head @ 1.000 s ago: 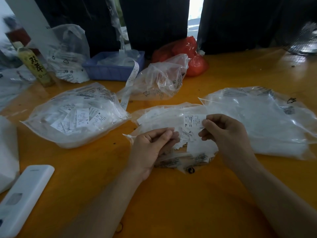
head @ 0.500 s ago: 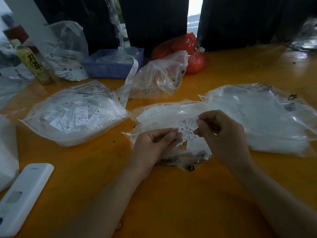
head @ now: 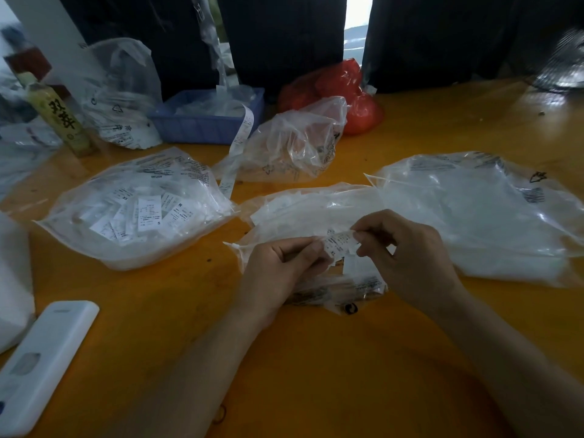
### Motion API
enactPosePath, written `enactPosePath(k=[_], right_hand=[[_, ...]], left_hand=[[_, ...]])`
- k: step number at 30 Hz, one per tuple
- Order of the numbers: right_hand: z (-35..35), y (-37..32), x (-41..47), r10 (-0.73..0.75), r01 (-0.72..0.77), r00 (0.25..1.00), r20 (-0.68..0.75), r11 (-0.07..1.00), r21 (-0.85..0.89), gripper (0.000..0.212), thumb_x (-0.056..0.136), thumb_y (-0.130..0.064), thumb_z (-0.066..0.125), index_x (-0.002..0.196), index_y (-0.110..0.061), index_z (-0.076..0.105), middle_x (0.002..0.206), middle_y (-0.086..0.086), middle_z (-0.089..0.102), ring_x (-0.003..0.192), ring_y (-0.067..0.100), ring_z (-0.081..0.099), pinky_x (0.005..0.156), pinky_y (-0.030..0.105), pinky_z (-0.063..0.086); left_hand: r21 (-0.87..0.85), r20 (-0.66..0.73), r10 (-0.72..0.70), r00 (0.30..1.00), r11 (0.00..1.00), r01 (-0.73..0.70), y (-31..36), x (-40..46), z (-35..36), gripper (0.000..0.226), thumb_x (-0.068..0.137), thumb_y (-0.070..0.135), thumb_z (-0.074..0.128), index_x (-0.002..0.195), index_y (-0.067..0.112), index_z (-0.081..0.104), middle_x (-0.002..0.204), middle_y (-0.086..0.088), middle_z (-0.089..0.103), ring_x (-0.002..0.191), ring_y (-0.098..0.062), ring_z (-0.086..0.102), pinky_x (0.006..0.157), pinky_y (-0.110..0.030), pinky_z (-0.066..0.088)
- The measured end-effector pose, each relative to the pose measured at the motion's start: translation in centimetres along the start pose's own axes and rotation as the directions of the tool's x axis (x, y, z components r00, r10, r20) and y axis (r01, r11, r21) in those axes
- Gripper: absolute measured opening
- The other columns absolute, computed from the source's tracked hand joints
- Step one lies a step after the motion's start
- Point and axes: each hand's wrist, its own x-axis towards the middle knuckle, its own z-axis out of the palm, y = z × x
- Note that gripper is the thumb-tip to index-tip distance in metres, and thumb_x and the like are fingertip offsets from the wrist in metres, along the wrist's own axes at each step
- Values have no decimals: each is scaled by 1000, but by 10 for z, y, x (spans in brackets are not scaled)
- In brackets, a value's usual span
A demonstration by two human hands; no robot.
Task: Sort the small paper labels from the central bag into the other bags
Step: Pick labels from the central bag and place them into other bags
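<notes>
Labels (head: 339,243) sit pinched between your left hand (head: 278,270) and right hand (head: 410,257), fingers curled on them, over the central bag (head: 316,210). Thin slips could stick together or slide loose, landing in the wrong bag.

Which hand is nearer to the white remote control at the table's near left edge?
Left. The left hand is over the central bag, to the right of the remote control, with bare table between. The right hand is farther right, beyond the left hand.
</notes>
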Motion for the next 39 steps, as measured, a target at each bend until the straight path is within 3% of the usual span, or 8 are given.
enactPosePath(k=[8, 17, 20, 25, 30, 34, 37, 39], right_hand=[[9, -8, -3, 16, -17, 999, 50, 1000, 17, 23, 96, -22, 67, 118, -21, 74, 96, -21, 67, 83, -2, 69, 78, 11, 55], [14, -15, -4, 106, -119, 985, 136, 989, 91, 20, 87, -41, 67, 101, -28, 72, 96, -20, 65, 81, 2, 66, 72, 19, 56], [16, -12, -4, 152, -169, 976, 157, 980, 101, 8, 89, -35, 69, 95, -30, 71, 92, -18, 65, 80, 4, 65, 69, 22, 55], [11, -6, -4, 304, -308, 951, 60, 905, 294, 12, 94, -23, 72, 94, -33, 66, 85, -13, 69, 71, 13, 66, 61, 26, 56], [6, -1, -1, 404, -344, 915, -21, 803, 486, 9, 95, -17, 70, 98, -23, 65, 75, -5, 69, 65, 8, 66, 61, 13, 51], [1, 2, 1, 420, -345, 906, -59, 811, 472, 5, 96, -16, 69, 97, -21, 66, 73, -5, 69, 64, 7, 65, 61, 12, 50], [2, -2, 0, 404, -346, 914, -39, 826, 444, 6, 97, -15, 68, 97, -21, 66, 74, -6, 68, 65, 6, 64, 59, 10, 49], [3, -4, -1, 391, -342, 920, -25, 835, 432, 6, 97, -15, 67, 97, -20, 65, 74, -6, 67, 64, 5, 63, 58, 9, 48]], left_hand=[[101, 1, -12, 1000, 995, 11, -1, -2, 1, 18, 86, 44, 77, 102, 46, 82, 101, 4, 83, 82, -24, 81, 71, -30, 66], [143, -18, 26, 999, 989, -24, -4, 1, -2, 27, 90, 47, 75, 109, 30, 84, 111, 7, 81, 101, -16, 79, 71, -41, 67], [163, 1, 33, 999, 986, -33, -4, 1, -2, 24, 89, 48, 75, 108, 37, 83, 116, 13, 79, 106, -11, 77, 73, -41, 67], [109, -43, 55, 998, 993, -50, -4, 3, -4, 24, 81, 40, 82, 105, 37, 82, 100, 1, 83, 83, -20, 80, 67, -25, 63], [172, -163, 168, 972, 975, -140, -3, 8, -12, 19, 91, 24, 82, 104, 37, 79, 94, 1, 82, 80, -20, 80, 68, -26, 63], [375, -269, 357, 895, 894, -244, 10, 13, -35, 24, 95, 20, 77, 106, 41, 75, 91, 12, 81, 73, -9, 78, 63, -22, 62], [658, -382, 568, 729, 721, -217, 27, 21, -74, 28, 97, 18, 73, 120, 35, 70, 94, 14, 78, 76, -5, 77, 64, -21, 62], [837, -394, 694, 603, 542, -77, 36, 28, -108, 24, 99, 11, 68, 121, 19, 73, 111, -2, 78, 84, -16, 76, 74, -29, 60]])
